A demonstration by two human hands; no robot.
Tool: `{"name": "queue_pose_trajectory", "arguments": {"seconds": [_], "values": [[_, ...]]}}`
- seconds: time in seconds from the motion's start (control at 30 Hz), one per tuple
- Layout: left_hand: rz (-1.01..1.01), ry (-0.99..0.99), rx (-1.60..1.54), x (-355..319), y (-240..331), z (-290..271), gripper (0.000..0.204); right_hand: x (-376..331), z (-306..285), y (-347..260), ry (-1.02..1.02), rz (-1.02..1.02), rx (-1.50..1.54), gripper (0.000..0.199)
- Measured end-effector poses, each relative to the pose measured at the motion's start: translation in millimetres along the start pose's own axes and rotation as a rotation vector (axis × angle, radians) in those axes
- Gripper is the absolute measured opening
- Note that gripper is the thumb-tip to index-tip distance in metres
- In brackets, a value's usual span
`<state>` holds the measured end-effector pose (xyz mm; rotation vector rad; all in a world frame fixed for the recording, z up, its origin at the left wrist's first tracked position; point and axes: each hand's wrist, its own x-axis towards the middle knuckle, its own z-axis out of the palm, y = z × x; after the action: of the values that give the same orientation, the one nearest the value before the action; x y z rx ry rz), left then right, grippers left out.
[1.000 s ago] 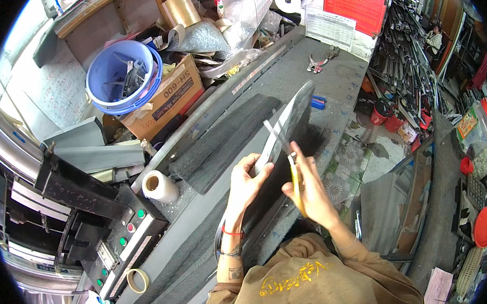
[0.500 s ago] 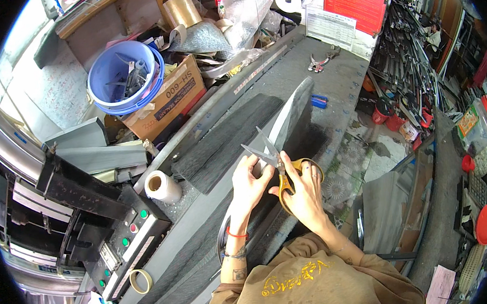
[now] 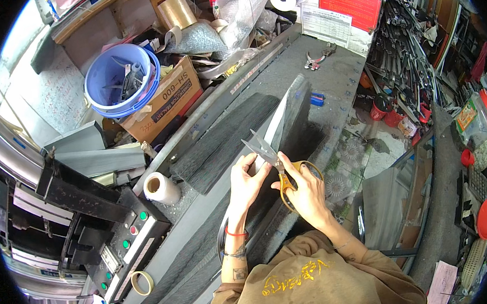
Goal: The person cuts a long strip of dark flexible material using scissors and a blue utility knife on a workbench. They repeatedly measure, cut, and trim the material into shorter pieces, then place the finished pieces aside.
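My right hand point(image 3: 307, 193) grips a pair of scissors point(image 3: 285, 186) by the yellow handles, fingers through the loops. The blades point up and left, slightly parted, just above my left hand point(image 3: 244, 181). Its thumb and fingers are pinched on the near end of a pale strip, which seems to edge a dark grey pleated sheet point(image 3: 298, 110) standing up from the bench. The exact pinch point is partly hidden by the fingers and blades. Left of it lies another dark pleated sheet point(image 3: 225, 139), flat on the workbench point(image 3: 282, 63).
A white roll point(image 3: 162, 188) and a tape ring point(image 3: 142, 283) sit left, by a machine's button panel point(image 3: 126, 241). A blue bucket point(image 3: 92, 86) rests over a cardboard box point(image 3: 173, 97). Pliers point(image 3: 319, 59) and a small blue tool point(image 3: 317, 98) lie on the bench's far part.
The scissor blades have come closer together near my left fingertips. Both hands hold nearly the same place, and the view has shifted slightly.
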<state>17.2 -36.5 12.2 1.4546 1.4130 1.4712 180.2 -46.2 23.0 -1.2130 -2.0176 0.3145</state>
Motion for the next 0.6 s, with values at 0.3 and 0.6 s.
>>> {"name": "queue_pose_trajectory", "arguments": {"seconds": [0.3,0.6], "values": [[-0.066,-0.031,-0.047,1,4,2,0.027,2,-5,12,-0.077,-0.058,0.049,0.076],[-0.049,-0.033,0.028,0,5,5,0.026,11,7,37,-0.320,0.307,1.141,0.050]]}}
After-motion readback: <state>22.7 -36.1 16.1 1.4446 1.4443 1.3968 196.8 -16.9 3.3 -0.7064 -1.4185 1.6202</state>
